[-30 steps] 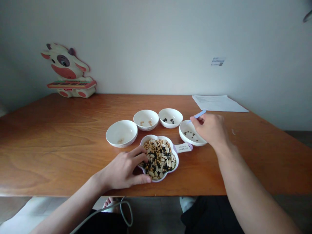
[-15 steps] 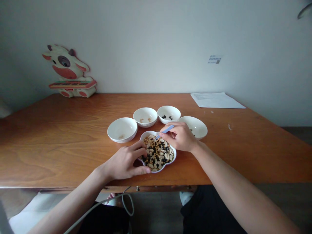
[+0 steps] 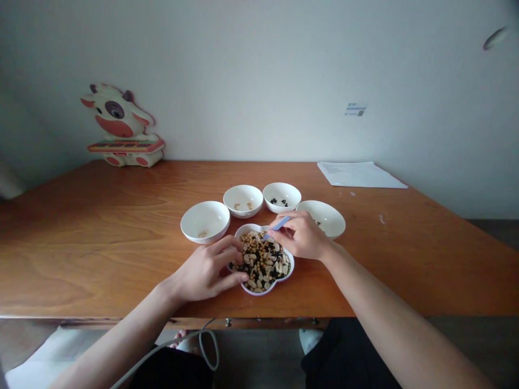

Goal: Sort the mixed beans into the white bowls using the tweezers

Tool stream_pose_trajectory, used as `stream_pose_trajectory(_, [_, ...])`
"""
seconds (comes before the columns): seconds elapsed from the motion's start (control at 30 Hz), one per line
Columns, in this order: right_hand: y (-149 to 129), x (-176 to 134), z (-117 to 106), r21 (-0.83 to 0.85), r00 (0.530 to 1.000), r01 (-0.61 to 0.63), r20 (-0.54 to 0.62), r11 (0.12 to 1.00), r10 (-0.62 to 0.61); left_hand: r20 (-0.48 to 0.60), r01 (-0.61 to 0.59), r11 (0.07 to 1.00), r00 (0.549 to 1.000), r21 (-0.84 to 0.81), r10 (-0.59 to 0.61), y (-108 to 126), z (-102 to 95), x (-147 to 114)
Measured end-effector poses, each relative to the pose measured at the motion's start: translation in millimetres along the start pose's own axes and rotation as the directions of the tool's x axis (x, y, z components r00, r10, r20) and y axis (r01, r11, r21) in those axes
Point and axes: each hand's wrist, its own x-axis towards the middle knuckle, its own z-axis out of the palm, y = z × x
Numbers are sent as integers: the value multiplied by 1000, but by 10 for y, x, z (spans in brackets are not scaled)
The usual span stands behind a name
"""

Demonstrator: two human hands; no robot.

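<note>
A petal-shaped white dish (image 3: 259, 293) near the table's front holds a mix of peanuts (image 3: 283, 266), yellow beans (image 3: 256, 244) and black beans. My left hand (image 3: 211, 270) grips the dish's left side, fingers curled over the rim and thumb at the front left. In my right hand (image 3: 300, 233), pinched between thumb and fingers, are light blue tweezers (image 3: 280, 222). Their tip points down into the mix near the dish's back; whether it holds a piece is too small to tell. The right hand partly covers the rightmost bowl (image 3: 328, 216).
Behind the dish, white bowls stand in an arc: a left bowl (image 3: 205, 216) with pale bits, one with yellowish pieces (image 3: 243, 197), and one with black beans (image 3: 283, 193). A cow-shaped toy keyboard (image 3: 124, 129) and papers (image 3: 360, 174) lie farther back. A cable (image 3: 211, 346) hangs below the table edge.
The whole view has shifted slightly, so the table appears lower. The tweezers' tip has moved a little to the right over the mix. My left hand stays at the dish.
</note>
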Motion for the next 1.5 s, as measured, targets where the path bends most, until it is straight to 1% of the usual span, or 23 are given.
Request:
stream_pose_trajectory(0.2, [-4,-3,-11,24,997,17,77,1000,-19,56,30,999,998,25,-31,-22,15,57])
stream_pose_trajectory(0.47, [-9,6,46,48,990,27,135,998,-33,138,85,996,987,12,-86,-43,19,86])
stream_pose_trajectory(0.7, [22,-11,56,18,981,-18,194,1000,14,143,97,995,985,17,-98,-27,9,111])
stream_pose_trajectory(1.03, [11,9,73,-2,975,-57,216,998,57,167,118,993,979,9,-118,-27,11,94])
stream_pose_trajectory(1.37, [1,13,76,26,982,-30,189,999,25,157,121,993,980,14,-121,-19,12,89])
stream_pose_trajectory(1.5, [-7,13,71,52,987,-11,161,999,2,167,130,992,977,7,-129,-17,11,85])
